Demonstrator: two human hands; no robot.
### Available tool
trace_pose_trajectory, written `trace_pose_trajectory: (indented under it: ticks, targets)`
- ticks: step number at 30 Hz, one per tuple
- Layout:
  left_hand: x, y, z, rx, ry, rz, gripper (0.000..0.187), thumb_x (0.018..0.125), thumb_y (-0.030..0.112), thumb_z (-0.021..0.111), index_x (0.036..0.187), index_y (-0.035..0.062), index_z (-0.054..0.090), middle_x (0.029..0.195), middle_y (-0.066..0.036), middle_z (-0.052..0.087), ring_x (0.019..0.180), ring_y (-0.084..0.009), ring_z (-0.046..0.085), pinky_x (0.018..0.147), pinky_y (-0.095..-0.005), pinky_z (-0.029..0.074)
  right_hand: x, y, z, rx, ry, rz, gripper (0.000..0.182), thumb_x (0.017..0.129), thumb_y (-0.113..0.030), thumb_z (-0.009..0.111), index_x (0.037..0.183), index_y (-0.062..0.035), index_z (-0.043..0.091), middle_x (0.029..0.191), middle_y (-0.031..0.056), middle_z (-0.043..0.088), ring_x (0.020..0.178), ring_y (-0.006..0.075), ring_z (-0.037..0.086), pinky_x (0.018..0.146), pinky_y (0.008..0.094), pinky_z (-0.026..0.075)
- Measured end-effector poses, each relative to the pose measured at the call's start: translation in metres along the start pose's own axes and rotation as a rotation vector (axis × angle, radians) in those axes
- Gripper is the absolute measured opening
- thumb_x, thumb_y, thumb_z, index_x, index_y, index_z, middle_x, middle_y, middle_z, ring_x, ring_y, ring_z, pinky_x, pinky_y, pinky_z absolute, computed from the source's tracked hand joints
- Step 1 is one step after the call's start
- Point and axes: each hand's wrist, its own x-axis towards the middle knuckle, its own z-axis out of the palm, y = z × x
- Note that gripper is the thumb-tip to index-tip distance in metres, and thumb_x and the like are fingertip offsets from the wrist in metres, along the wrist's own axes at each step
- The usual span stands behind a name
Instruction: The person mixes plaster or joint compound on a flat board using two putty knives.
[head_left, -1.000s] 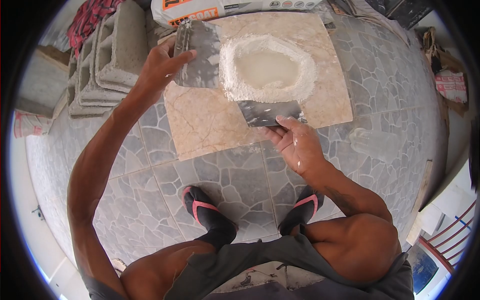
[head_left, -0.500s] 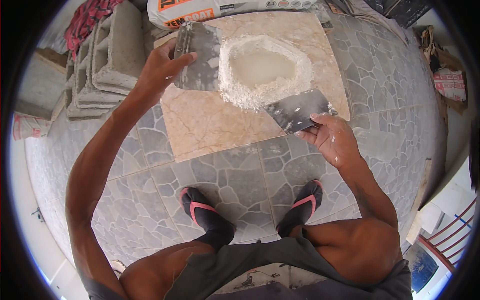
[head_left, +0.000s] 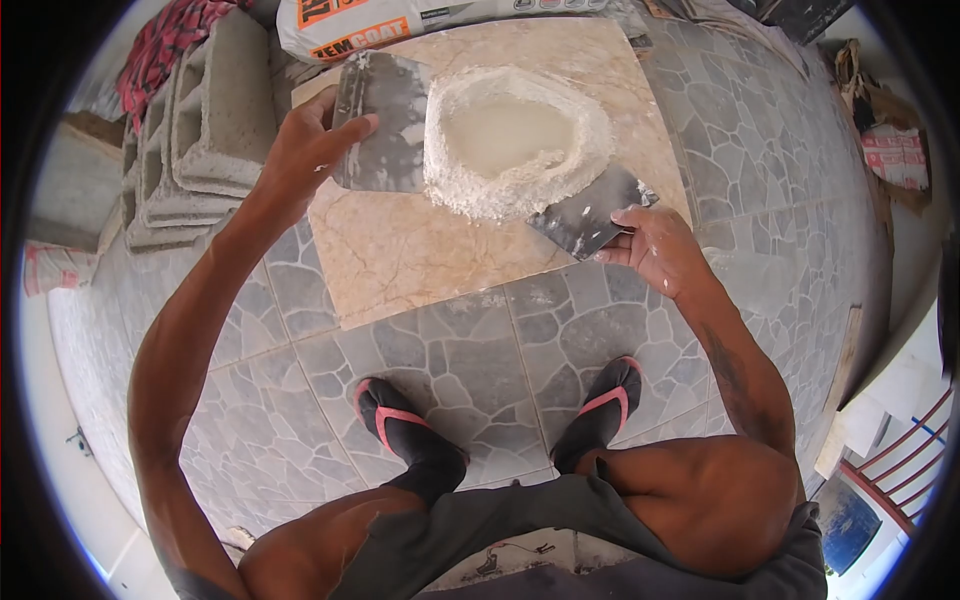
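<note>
White powder in a thick ring [head_left: 438, 150] holds a pool of cloudy liquid [head_left: 510, 135], right of centre on a beige marble-patterned slab [head_left: 400, 265], nearer its far edge. The wall of powder seems to keep the liquid from running off.

Left hand [head_left: 305, 150]: closed on a broad grey metal blade smeared with white [head_left: 388, 130], thumb on top, beside the ring's left side, probably to steady or contain it. Right hand [head_left: 662, 245]: pinching a smaller dark metal blade [head_left: 590, 215] by its outer edge, near the slab's near right corner. This grip seems to leave the blade's inner edge free to meet the powder.

Beyond the slab's far edge lies a white bag with orange panels [head_left: 440, 28]; one reads "ZEMCOAT". Its smaller print is illegible. Rough grey concrete blocks [head_left: 225, 110] are stacked off the left edge. Far right, a red-and-white packet [head_left: 895, 158] has unreadable markings.
</note>
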Motion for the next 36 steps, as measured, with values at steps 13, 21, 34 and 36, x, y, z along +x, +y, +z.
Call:
trace_pose_trajectory:
  ticks: [13,21,34,36]
  targets:
    - [-0.001,-0.001,0.001,-0.068,0.009,0.009,0.044,0.086,0.021,0.068,0.117,-0.0084,0.056,0.096,-0.008,0.063,0.086,-0.0114,0.057,0.077,-0.0261,0.046,-0.013,-0.043,0.030,-0.137,0.011,-0.066,0.029,0.086,-0.006,0.056,0.108,0.0110,0.051,0.099,0.0199,0.061,0.083,0.0294,0.066,0.072,0.0397,0.058]
    - [-0.002,-0.004,-0.005,-0.053,0.019,-0.005,0.047,0.086,0.025,0.068,0.119,-0.0061,0.055,0.099,-0.009,0.064,0.088,-0.0112,0.058,0.080,-0.0262,0.047,0.002,-0.051,-0.055,-0.242,0.121,0.068,0.031,0.083,-0.010,0.060,0.109,0.0036,0.054,0.101,0.0137,0.063,0.082,0.0247,0.065,0.072,0.0376,0.053]
    - [-0.006,0.001,0.000,-0.062,-0.001,-0.006,0.043,0.087,0.021,0.067,0.117,-0.0071,0.057,0.096,-0.007,0.063,0.085,-0.0105,0.056,0.077,-0.0261,0.045,0.037,-0.059,-0.042,-0.286,-0.011,-0.003,0.025,0.083,-0.010,0.059,0.105,0.0025,0.056,0.099,0.0103,0.061,0.082,0.0224,0.062,0.075,0.0399,0.051]
    - [-0.006,0.000,-0.001,-0.054,-0.003,-0.011,0.043,0.087,0.022,0.067,0.117,-0.0067,0.057,0.097,-0.008,0.064,0.086,-0.0105,0.057,0.078,-0.0261,0.046,0.035,-0.063,-0.037,-0.321,-0.023,-0.006,0.025,0.083,-0.010,0.059,0.104,0.0030,0.057,0.099,0.0106,0.061,0.082,0.0224,0.062,0.074,0.0400,0.052]
